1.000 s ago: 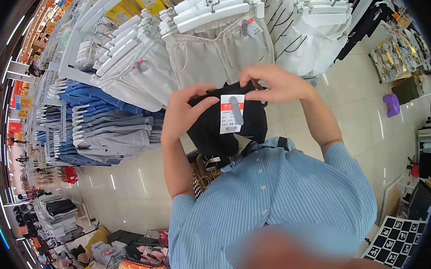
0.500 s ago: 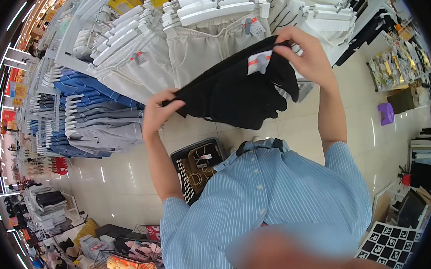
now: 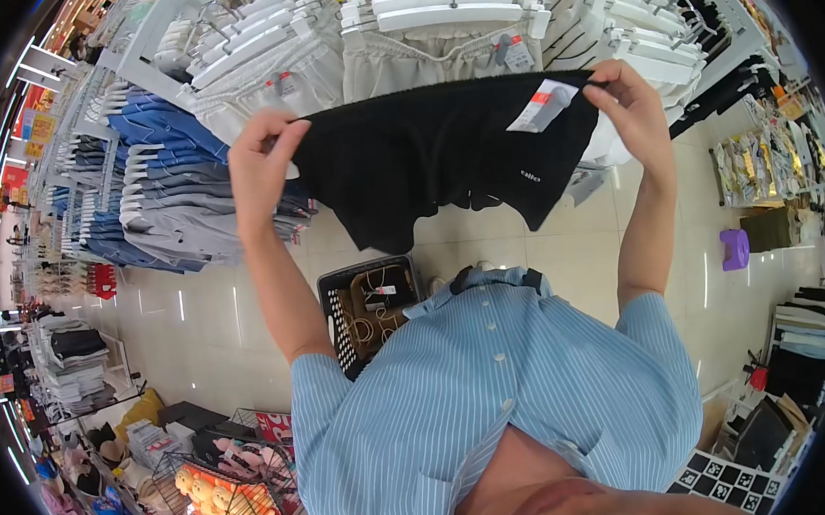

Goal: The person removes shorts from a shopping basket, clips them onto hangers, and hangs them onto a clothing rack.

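Stretched out wide in front of me is a pair of black shorts, held by its waistband. My left hand pinches the left end of the band between thumb and fingers. At the right end, my right hand grips the band the same way. A white and red price tag with a grey security tag hangs at the right of the waistband. Small pale lettering shows on one leg. Behind the shorts, off-white pants hang from white hangers on a rack.
Blue shirts and grey shirts hang at the left. A black basket with a brown bag in it stands on the floor by my legs. A purple stool is at the right. A wire bin holds orange plush toys.
My hands have moved apart, pulling the waistband wide and level. The shorts, slanted and bunched before, now hang spread with both legs showing. My view has shifted slightly.
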{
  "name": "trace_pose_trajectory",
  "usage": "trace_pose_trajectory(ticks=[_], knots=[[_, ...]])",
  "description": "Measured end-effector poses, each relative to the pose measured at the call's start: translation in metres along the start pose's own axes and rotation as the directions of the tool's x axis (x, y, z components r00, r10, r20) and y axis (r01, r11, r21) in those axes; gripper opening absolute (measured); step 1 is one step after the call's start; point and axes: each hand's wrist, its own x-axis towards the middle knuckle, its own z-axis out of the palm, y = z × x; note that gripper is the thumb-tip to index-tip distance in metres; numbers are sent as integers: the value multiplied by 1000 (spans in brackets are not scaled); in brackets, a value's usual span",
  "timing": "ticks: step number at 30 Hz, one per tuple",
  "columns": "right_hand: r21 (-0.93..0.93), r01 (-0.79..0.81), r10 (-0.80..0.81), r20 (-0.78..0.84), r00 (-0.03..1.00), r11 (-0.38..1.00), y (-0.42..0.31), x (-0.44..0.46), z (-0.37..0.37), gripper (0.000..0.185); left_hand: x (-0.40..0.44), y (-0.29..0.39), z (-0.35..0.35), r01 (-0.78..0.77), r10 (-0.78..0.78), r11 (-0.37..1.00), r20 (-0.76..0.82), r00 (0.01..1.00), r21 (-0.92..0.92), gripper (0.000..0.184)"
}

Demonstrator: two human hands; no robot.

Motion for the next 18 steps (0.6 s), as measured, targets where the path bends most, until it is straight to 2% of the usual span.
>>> trace_pose_trajectory(ticks=[4,5,6,8,9,10,11,12,14,15,18], knots=[[-214,112,-76,173,982,970,-7,1,13,14,-4,14,23,-95,90,993,61,994,76,18],[-291,88,-18,236,972,953,-5,2,8,21,-4,21,29,-111,107,992,63,992,61,17],[-268,112,-42,254,966,957,-3,3,10,24,-4,28,32,-128,125,991,63,990,46,17],[-219,160,-94,282,955,962,-1,0,16,32,2,39,38,-258,251,966,194,948,12,14],[-367,253,-145,296,944,895,-10,-1,24,49,4,46,44,-290,285,957,245,927,-15,13],[-324,312,-201,332,921,893,-17,-2,40,53,5,51,50,-319,319,946,296,900,-47,13],[-280,372,-262,361,895,885,-26,-2,60,57,7,55,57,-274,299,954,390,871,-120,8],[-236,429,-322,383,865,872,-33,-1,79,61,10,58,65,-285,301,953,401,866,-100,8],[-113,402,-303,485,820,909,-42,0,114,68,12,64,81,-299,297,952,423,856,-63,8],[-165,284,-170,494,853,945,-46,1,125,53,13,61,84,-330,311,944,398,863,-22,9],[-160,186,-97,450,888,969,-34,8,132,38,11,53,80,-246,227,967,232,946,58,19]])
